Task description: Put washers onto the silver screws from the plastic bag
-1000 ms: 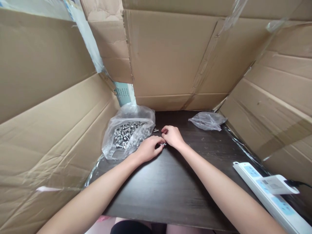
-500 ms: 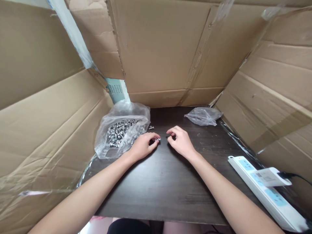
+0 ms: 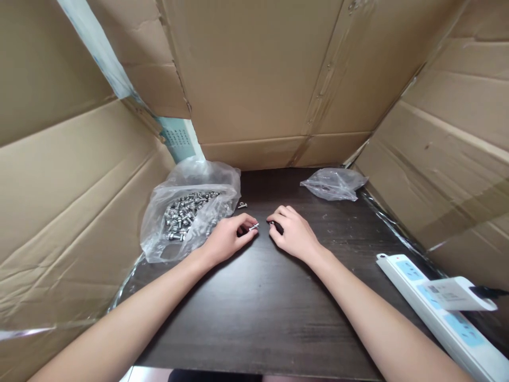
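Between the thumb and fingers of my left hand (image 3: 230, 234) is a small silver bolt (image 3: 254, 226), its shaft pointing toward the right. My right hand (image 3: 292, 232) faces it across a narrow gap, with thumb and index finger closed on a tiny metal piece (image 3: 272, 223), perhaps a nut or washer. Behind my left hand, a loose bolt (image 3: 242, 206) with a small ring beside it lies on the dark table (image 3: 238, 313). A clear plastic bag (image 3: 153, 225) full of silver bolts (image 3: 186, 212) stands open at the left, close to my left hand.
Another crumpled clear bag (image 3: 334, 184) lies at the back right. A white power strip (image 3: 437, 313) with a plugged-in white adapter (image 3: 457, 293) runs along the right edge. Cardboard walls (image 3: 254, 69) enclose the table at the back and both sides.
My right thumb and fingers have drawn together around the tiny piece. The bolt in my left hand is tilted slightly more upward. The camera view has shifted a little.
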Demonstrator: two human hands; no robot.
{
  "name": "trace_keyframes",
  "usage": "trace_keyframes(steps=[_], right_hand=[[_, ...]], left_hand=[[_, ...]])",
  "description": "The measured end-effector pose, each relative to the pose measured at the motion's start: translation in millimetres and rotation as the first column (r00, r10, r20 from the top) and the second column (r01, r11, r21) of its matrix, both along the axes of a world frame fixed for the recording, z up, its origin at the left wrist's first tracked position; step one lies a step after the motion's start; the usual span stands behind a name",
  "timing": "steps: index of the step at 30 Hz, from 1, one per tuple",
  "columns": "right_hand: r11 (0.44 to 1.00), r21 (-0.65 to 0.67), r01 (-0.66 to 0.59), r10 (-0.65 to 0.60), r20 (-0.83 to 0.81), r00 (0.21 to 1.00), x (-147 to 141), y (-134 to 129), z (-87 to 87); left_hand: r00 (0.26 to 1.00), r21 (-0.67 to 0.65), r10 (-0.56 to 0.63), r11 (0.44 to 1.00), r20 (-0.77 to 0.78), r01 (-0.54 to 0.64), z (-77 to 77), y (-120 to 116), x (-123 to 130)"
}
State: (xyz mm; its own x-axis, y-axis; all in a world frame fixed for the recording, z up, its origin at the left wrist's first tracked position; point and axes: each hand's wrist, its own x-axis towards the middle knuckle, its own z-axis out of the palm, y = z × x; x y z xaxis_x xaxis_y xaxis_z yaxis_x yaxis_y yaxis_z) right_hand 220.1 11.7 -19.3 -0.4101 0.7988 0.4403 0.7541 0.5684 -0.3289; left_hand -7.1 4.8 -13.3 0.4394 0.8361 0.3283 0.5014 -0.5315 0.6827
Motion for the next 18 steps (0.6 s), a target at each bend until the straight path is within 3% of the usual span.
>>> trace_keyframes(steps=[13, 18], right_hand=[[0.997, -0.067, -0.038, 0.040, 0.030, 0.999, -6.3, -7.5, 0.9], [0.993, -0.078, -0.091, 0.081, -0.126, 0.989, -12.1, -11.7, 1.3]], left_hand=[[0.998, 0.125, -0.039, 0.991, -0.055, 0.045, 0.8, -2.2, 1.6], [0.998, 0.140, -0.035, 0.989, -0.051, 0.041, 0.4, -1.7, 0.6]])
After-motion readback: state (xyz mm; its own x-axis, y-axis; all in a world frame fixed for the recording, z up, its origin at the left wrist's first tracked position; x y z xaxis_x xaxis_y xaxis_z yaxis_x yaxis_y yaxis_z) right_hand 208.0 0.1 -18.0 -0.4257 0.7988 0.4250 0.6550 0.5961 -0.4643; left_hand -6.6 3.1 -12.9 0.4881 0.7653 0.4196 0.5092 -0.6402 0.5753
